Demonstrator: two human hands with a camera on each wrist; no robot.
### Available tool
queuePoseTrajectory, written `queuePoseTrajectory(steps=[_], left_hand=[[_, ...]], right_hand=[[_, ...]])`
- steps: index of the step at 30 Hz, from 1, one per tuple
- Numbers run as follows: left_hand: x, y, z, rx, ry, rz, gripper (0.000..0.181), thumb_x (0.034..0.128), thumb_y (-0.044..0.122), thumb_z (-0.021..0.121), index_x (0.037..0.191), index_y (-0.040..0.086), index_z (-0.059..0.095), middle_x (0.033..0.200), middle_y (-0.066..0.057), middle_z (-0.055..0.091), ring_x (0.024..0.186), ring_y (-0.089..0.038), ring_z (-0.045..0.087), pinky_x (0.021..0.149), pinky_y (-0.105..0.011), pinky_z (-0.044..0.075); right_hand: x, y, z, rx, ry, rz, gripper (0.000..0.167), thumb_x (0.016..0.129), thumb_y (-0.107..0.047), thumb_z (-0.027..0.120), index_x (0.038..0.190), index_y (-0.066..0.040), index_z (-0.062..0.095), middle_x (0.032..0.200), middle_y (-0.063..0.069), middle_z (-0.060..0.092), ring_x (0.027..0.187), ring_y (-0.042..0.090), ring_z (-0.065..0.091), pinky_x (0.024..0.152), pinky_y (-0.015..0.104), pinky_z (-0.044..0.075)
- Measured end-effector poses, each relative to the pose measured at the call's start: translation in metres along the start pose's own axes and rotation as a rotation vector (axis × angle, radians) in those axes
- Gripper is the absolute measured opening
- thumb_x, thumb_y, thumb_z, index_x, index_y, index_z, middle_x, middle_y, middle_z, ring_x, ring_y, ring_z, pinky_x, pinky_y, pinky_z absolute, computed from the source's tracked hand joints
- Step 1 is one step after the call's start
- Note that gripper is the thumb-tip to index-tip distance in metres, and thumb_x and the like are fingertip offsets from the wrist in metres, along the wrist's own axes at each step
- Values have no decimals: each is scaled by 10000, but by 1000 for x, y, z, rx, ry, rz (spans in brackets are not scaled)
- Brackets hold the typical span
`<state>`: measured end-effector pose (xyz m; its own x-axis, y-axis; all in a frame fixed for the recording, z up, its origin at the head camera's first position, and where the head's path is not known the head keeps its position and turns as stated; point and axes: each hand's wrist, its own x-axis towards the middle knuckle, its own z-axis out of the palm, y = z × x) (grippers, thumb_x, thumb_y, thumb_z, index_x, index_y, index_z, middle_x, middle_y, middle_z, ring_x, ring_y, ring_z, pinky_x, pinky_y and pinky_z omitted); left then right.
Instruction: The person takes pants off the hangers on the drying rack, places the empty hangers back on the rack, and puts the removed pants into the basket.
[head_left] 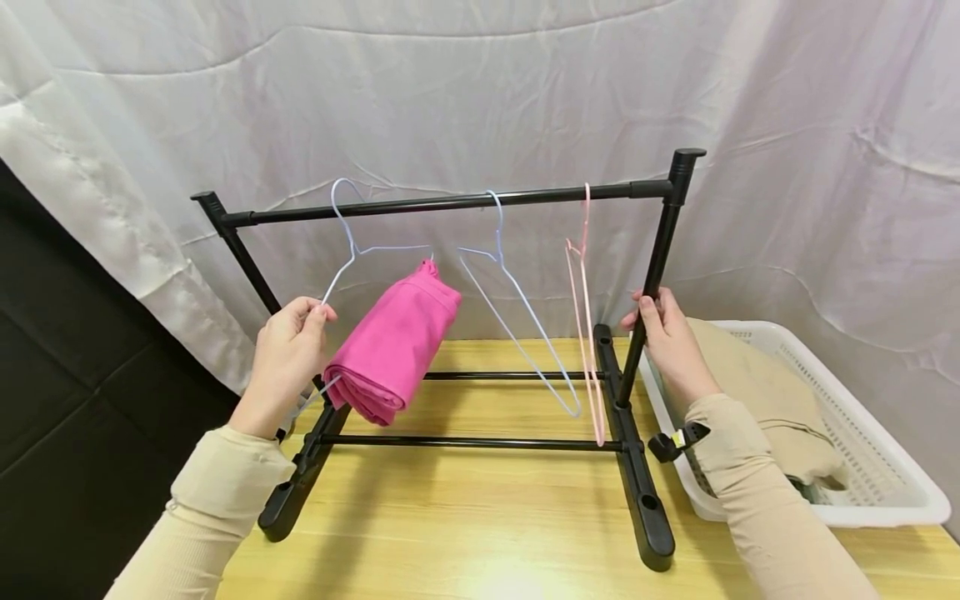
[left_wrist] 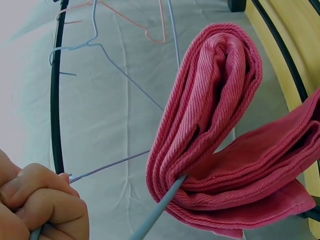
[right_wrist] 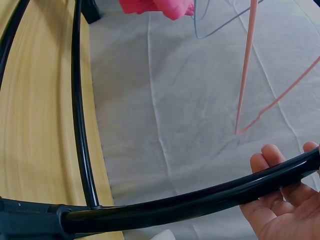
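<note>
Head view shows the left hand (head_left: 288, 348) pinching one shoulder of a pale blue wire hanger (head_left: 393, 247), and the right hand (head_left: 669, 337) wrapped round the black tubular upright (head_left: 662, 242) of a black clothes rack (head_left: 651, 529). One bright pink folded cloth (head_left: 401, 346) is draped in layers over that hanger, just right of the left hand and well apart from the right. Above and between the hands, the hanger's hook arches over the black horizontal rail (head_left: 435, 203); whether the rail takes its weight, I cannot tell. Setting the loaded hanger on the rail seems the step in hand, and the next move probably calls for levelling it and letting go gently, so the cloth does not slide. Counted: three hangers, namely the held one, one bare pale blue hanger (head_left: 538, 332) between the hands, and one bare pale pink hanger (head_left: 590, 333) nearer the right hand; two uprights; one white plastic basket (head_left: 885, 517) to the right hand's right, holding beige fabric (head_left: 787, 400), its pieces uncountable.
</note>
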<state>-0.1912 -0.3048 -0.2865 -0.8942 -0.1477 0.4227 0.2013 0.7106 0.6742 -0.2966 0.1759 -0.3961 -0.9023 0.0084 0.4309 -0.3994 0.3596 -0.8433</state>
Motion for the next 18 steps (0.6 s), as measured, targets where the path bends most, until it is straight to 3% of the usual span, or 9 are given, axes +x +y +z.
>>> queuePoseTrajectory(steps=[5,12,18], left_hand=[[-3,3,-3,-8,-3,12,386,1169,341,410,1161,48,661,718,1,515,555,-102,446,511,-304,405],[-9,8,-6,-25,-6,16,380,1168,346,419,1169,53,663,702,12,511,537,-97,448,503,-301,409],[-16,9,-5,-37,1,16,370,1162,371,440,1146,82,670,672,35,517,531,-103,477,504,-303,414]], right_hand=[[0,0,-1,2,-5,1,446,1185,-360,328,1429,-10,460,1057,137,715,937,-19,643,826,211,496],[0,-1,0,1,-5,-4,438,1184,-360,337,1415,-8,458,1065,167,713,957,28,669,823,205,498],[0,-1,0,-9,-2,-13,447,1185,-358,327,1416,3,456,1082,210,702,933,-27,652,821,193,501]])
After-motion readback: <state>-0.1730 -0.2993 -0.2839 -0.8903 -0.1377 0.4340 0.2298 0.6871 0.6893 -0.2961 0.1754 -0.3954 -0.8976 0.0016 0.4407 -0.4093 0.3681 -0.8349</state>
